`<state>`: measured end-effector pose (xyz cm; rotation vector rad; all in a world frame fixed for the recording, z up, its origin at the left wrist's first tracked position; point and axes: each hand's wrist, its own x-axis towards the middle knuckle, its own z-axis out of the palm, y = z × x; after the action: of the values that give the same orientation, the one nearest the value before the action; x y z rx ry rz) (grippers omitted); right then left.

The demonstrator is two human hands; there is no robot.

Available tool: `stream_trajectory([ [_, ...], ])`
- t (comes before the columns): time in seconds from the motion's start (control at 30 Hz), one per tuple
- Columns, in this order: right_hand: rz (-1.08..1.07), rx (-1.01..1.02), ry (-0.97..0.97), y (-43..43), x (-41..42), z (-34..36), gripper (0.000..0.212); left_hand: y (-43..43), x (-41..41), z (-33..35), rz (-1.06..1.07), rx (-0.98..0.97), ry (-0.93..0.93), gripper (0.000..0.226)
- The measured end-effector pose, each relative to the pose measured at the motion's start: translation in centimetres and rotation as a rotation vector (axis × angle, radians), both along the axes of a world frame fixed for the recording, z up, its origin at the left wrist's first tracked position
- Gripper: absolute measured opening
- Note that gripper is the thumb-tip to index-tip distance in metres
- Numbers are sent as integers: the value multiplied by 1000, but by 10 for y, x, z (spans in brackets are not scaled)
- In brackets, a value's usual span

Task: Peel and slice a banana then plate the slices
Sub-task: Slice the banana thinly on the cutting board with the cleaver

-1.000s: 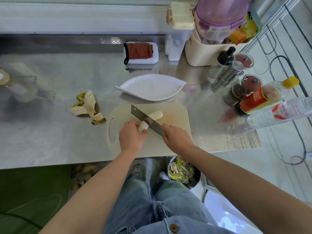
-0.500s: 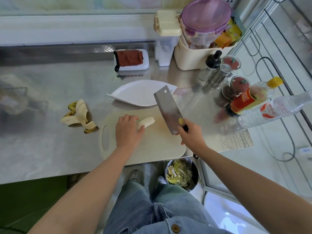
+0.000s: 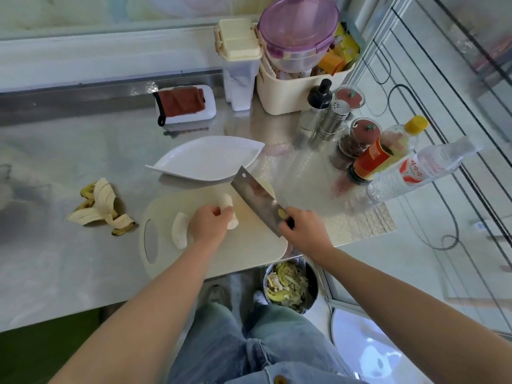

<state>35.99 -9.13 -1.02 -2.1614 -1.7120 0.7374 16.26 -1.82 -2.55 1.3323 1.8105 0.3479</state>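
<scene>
My left hand (image 3: 210, 225) pinches the pale peeled banana half (image 3: 228, 203); my right hand (image 3: 304, 231), just beside, grips the steel cleaver (image 3: 253, 194) (I should cut thin, even rounds).

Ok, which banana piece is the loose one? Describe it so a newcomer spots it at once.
Find the cream cutting board at the steel counter's front edge. Beside its oval handle hole lies a curved banana piece, left of the left hand. Unlike the held piece, it lies free; unlike the peel, it sits on the board.
</scene>
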Motion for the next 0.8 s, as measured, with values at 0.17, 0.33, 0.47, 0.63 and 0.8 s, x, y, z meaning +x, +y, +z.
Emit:
stream_trajectory([
  [0.17, 128, -20, -136, -3, -7, -4, 23, -21, 14, -13, 172, -88, -164, 33],
  [0.33, 248, -74, -131, -4, -17, -9, 22, -26, 15, -11, 197, -54, -86, 35],
  [0.47, 263, -163, -48, 2, -26, -7, 22, -27, 12, -12, 270, -100, -145, 37],
  [0.63, 197, -48, 19, 12, -26, 9, 22, -28, 16, -7, 421, -135, -283, 26],
  [0.8, 228, -58, 31, 14, -32, 19, 22, -30, 15, -8, 509, -152, -382, 21],
])
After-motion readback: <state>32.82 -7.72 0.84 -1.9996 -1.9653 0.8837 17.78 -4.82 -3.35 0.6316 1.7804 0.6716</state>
